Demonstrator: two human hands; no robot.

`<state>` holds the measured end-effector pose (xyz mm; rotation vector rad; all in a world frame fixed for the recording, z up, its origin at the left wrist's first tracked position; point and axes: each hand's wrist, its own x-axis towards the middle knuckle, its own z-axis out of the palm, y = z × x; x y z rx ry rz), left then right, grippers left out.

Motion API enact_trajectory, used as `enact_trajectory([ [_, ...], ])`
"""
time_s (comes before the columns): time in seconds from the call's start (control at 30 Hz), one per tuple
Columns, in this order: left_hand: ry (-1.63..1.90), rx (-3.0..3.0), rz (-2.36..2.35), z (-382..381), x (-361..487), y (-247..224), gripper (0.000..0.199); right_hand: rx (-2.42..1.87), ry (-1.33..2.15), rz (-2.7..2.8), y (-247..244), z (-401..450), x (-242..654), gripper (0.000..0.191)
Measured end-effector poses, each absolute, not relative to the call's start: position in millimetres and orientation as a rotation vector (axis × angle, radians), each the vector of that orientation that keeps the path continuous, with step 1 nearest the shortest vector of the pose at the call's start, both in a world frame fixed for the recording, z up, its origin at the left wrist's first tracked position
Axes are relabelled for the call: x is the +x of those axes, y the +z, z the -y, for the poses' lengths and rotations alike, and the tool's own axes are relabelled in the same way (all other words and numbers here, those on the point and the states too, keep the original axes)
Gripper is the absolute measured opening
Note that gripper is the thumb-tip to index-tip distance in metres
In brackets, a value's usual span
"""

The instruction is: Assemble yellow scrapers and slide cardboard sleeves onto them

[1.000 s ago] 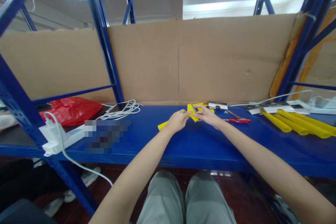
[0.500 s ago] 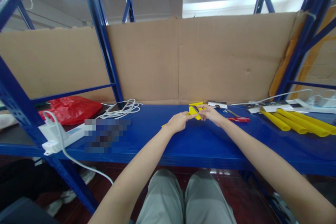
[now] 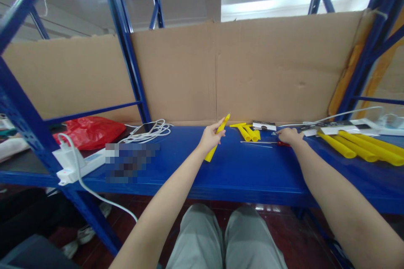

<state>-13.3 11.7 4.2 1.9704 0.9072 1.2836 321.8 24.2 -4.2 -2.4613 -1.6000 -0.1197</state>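
My left hand (image 3: 213, 138) is wrapped round a long yellow piece (image 3: 212, 153), held tilted with its upper end pointing back and right. Over to the right, my right hand (image 3: 290, 135) is low at the tabletop, its fingers bunched beside small metal bits (image 3: 274, 133); what they pinch is too small to make out. A red tool handle (image 3: 283, 144) shows just under this hand, with a thin metal shaft (image 3: 259, 142) to its left. Short yellow pieces (image 3: 251, 133) lie between my hands.
Long yellow tubes (image 3: 369, 147) lie at the right, beside white-and-black packaging (image 3: 337, 128). Another packet (image 3: 264, 125) rests near the cardboard wall (image 3: 268, 71). On the left are a white power strip (image 3: 91, 163), coiled cable (image 3: 151, 132) and a red bag (image 3: 94, 131).
My right hand has left the yellow piece and moved right to the small metal bits and red-handled tool. My left hand now holds a yellow piece alone, tilted upward.
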Motion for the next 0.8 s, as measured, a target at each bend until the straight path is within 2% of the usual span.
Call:
enact_trajectory([
  [0.2,1.147,1.624,-0.772,-5.5,-8.8,1.2,0.064,-2.464,-0.189,1.688,-10.1,-36.0,324.0,0.044],
  [0.5,0.903,1.688,-0.827,0.4,-8.4,-4.3,0.064,-2.481,-0.171,1.692,0.3,-22.5,309.8,0.042],
  [0.8,0.882,1.709,-0.896,-0.8,-6.4,-5.9,0.066,-2.454,-0.210,1.735,8.1,-11.1,298.6,0.038],
])
